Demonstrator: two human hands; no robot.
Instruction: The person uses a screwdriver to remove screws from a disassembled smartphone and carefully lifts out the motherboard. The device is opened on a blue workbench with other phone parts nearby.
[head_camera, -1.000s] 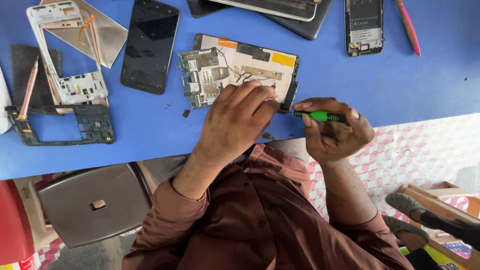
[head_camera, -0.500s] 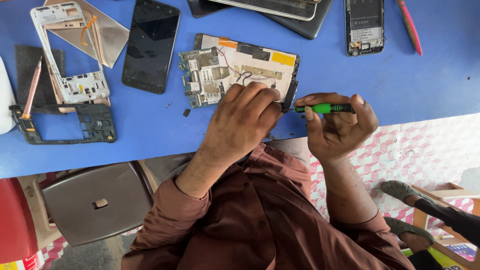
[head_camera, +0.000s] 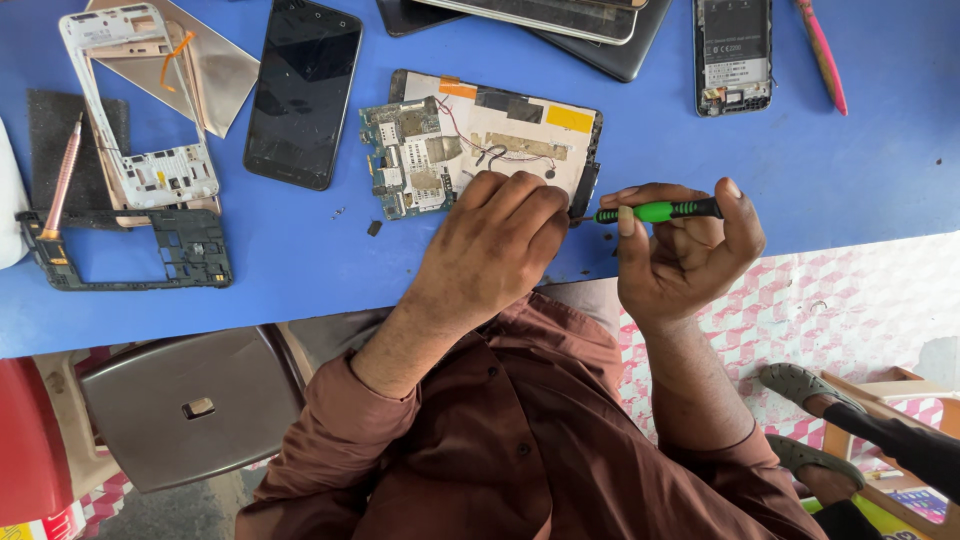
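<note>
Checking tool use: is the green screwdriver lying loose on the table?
No, the right hand holds the green screwdriver level, its tip at the opened device.
</note>
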